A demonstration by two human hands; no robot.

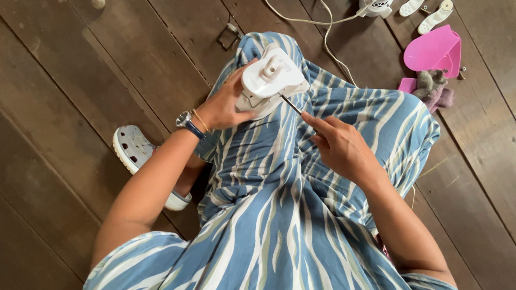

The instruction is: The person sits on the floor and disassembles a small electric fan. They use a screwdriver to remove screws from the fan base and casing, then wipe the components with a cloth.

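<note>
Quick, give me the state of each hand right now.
Left hand: closed around the white moulded plastic housing, steadying it on the knee.
Right hand: closed on a thin dark metal screwdriver, its tip at the housing.

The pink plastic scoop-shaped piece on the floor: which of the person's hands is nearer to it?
Right. The right hand, holding a thin tool, sits below and left of the pink piece; the left hand grips the white plastic housing, farther left.
</note>
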